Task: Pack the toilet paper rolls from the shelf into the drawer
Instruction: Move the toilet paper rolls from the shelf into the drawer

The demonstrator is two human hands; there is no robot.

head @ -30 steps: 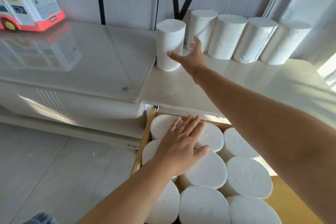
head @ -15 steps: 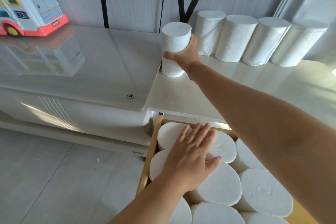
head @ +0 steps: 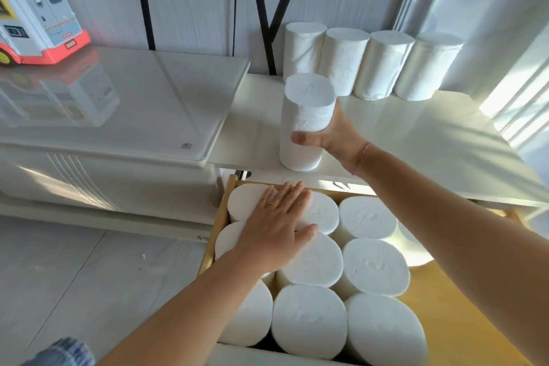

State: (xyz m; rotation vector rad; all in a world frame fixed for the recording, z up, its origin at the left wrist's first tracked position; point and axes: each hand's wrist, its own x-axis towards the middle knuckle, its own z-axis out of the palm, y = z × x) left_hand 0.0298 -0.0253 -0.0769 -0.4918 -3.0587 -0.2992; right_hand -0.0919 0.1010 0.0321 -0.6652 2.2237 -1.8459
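Note:
My right hand grips one upright white toilet paper roll near the front edge of the white shelf. Several more rolls stand in a row at the back of the shelf against the wall. Below, the open wooden drawer holds several rolls standing on end, packed close together. My left hand lies flat, fingers together, on the tops of the rolls at the drawer's back left.
A glossy white cabinet top lies left of the shelf, with a toy bus at its far left. Black metal legs rise behind the shelf. Bare yellow drawer bottom shows at the right. Grey tiled floor lies to the left.
My right hand reached the front roll, closed around it and drew it toward the shelf's front edge. My left hand has stayed flat on the drawer rolls.

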